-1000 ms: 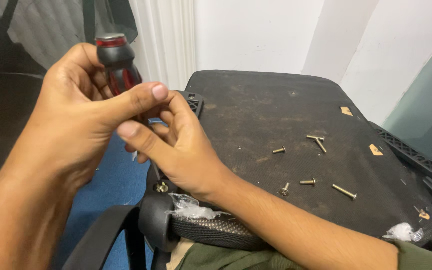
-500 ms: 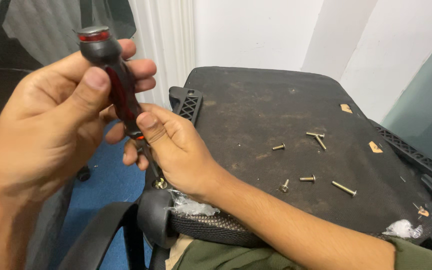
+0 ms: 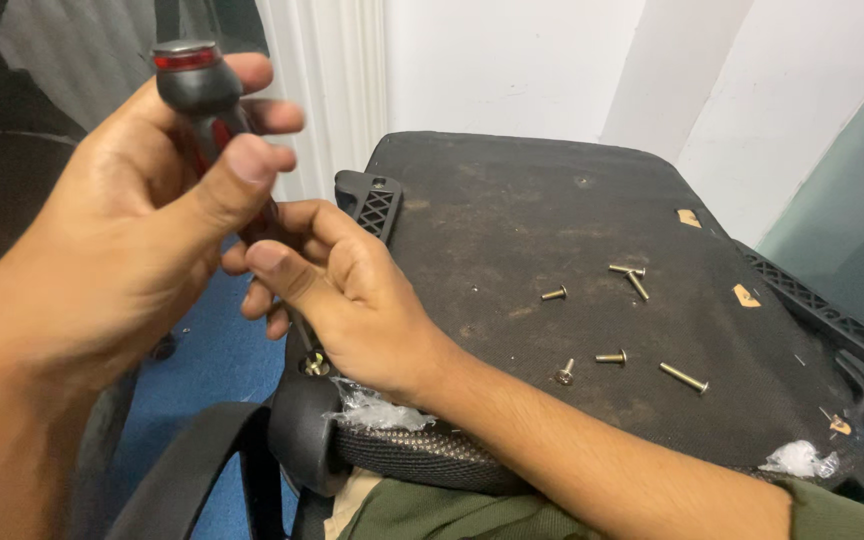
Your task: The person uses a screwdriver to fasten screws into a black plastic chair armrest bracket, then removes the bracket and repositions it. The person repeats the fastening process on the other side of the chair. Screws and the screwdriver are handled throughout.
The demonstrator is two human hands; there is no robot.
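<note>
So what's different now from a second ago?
The left hand shifted its grip on the screwdriver, so the red-ringed cap now shows above the fingers. The right hand slid lower along the shaft, toward the screw at the chair's edge. The loose screws on the seat underside haven't moved.

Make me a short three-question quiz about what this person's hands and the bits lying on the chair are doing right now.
1. True or false: the left hand grips the screwdriver by its black and red handle.
2. How many loose screws lie on the dark chair underside? A three, B six, C ten.
3. Where does the screwdriver's tip meet, guided by the right hand?

Key: 1 true. 2 B. 3 On a screw head at the chair's near left edge, above the armrest.
</note>
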